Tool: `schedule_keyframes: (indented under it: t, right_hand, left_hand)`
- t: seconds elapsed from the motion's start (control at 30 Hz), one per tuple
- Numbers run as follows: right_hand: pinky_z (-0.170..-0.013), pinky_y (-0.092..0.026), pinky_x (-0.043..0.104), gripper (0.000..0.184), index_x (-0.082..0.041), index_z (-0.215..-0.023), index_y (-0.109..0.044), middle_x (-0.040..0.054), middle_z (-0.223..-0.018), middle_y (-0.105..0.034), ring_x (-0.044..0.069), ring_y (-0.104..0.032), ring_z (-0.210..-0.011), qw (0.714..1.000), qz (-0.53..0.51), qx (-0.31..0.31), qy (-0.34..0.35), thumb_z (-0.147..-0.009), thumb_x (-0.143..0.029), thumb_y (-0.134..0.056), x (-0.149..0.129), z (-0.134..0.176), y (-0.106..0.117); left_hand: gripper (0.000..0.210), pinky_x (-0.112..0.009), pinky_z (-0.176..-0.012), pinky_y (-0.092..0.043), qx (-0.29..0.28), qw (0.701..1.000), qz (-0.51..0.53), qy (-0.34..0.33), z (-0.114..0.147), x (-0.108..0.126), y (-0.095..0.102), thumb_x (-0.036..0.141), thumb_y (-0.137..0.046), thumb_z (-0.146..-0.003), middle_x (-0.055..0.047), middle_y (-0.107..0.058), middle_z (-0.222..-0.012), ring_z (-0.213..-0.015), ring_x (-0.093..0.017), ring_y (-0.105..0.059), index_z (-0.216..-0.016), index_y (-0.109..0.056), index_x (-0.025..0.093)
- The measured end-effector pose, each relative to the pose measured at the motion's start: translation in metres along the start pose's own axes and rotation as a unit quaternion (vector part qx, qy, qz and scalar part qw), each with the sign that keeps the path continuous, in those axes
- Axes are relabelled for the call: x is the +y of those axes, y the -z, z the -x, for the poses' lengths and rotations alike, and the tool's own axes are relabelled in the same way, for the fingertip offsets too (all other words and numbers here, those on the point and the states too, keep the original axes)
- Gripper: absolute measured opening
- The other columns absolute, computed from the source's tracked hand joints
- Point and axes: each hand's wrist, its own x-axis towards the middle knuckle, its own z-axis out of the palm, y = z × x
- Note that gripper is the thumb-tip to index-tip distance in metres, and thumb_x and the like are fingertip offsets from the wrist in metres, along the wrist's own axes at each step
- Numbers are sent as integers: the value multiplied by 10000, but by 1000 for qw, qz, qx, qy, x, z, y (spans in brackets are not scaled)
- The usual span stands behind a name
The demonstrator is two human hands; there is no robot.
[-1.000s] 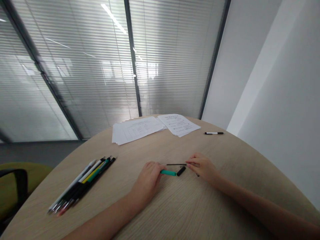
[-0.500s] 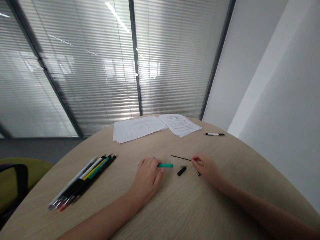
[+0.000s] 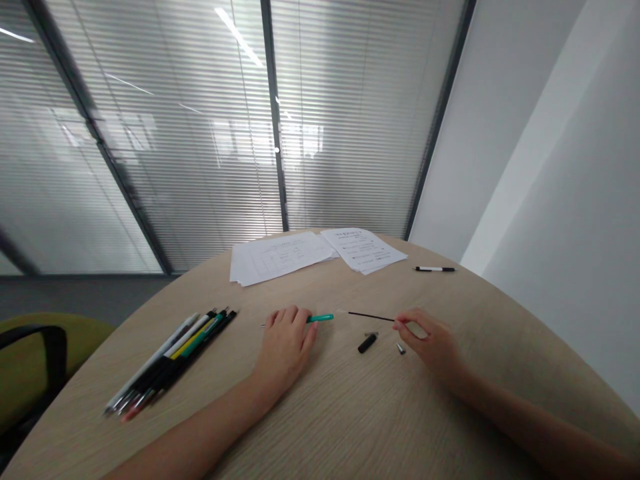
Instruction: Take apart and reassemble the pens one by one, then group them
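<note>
My left hand (image 3: 285,341) is closed around a green pen barrel (image 3: 323,318), whose right end sticks out past the thumb. A thin metal-looking tip shows at the far side of that hand. Between the thumb and fingertips of my right hand (image 3: 425,337), a thin dark pen refill (image 3: 371,316) is pinched by its right end, pointing left toward the barrel but apart from it. On the table between the hands lie a short black pen part with a clip (image 3: 367,343) and, close to my right hand, a small silver cone-shaped pen tip (image 3: 401,349).
Several pens and pencils (image 3: 175,360) lie bunched on the left of the round wooden table (image 3: 320,427). Printed sheets (image 3: 280,257) lie at the back, and a black and white pen (image 3: 435,269) at the back right. A green chair (image 3: 85,340) stands at left.
My left hand has shifted left with the green barrel, which now tilts slightly. My right hand has moved a little right with the refill, uncovering the silver tip.
</note>
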Motion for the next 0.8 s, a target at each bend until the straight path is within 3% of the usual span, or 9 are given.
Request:
schedule_keyframes:
  t: [0.33,0.6,0.8]
  right_hand:
    - [-562,-471,253,98,-210,-699,-559,15,-641,-618,147,-588,-602,996,20,-1,90,-759,-206,-482,0,0,1]
    - [-655,-488,288,116,-215,-807,-542,8,-678,-621,144,-587,-662,974,15,10,224,-774,-118,-490,-8,2,3]
    - [-722,-496,305,263,-229,-1046,-454,43,-847,-642,162,-587,-836,976,-30,12,215,-793,-164,-480,-17,11,6]
  left_hand:
    - [221,-420,-814,-335,8,1000,-9,-29,0,2,0,264,-329,-841,-55,-543,-809,-786,-202,-497,-865,-524,162]
    - [169,-419,-815,-352,5,994,-38,-104,3,8,-1,201,-376,-818,-67,-556,-798,-787,-214,-503,-844,-537,159]
    - [162,-406,-817,-371,24,986,62,-151,4,8,-4,151,-371,-803,-56,-596,-806,-784,-193,-538,-887,-506,179]
